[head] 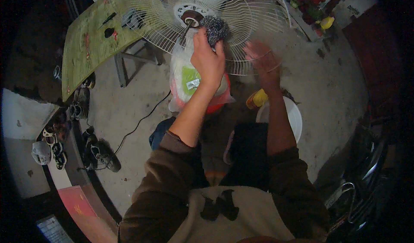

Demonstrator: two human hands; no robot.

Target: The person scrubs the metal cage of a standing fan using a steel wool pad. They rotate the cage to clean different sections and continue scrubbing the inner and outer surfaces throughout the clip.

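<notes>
My left hand grips a ball of steel wool close to the hub of an electric fan. The fan's white wire rear grille spreads across the top of the view, with no blades on it. From the brown-ringed motor hub a bare metal shaft sticks out. At the grille's lower right rim is my right hand, blurred by motion; whether its fingers hold the wire cannot be made out. Behind my left forearm, a clear plastic bag with a green patch covers something below the fan.
A worn green table stands at the left, with small dark objects on it. Shoes and a black cable lie on the concrete floor. A white basin and a yellow container sit behind my right forearm.
</notes>
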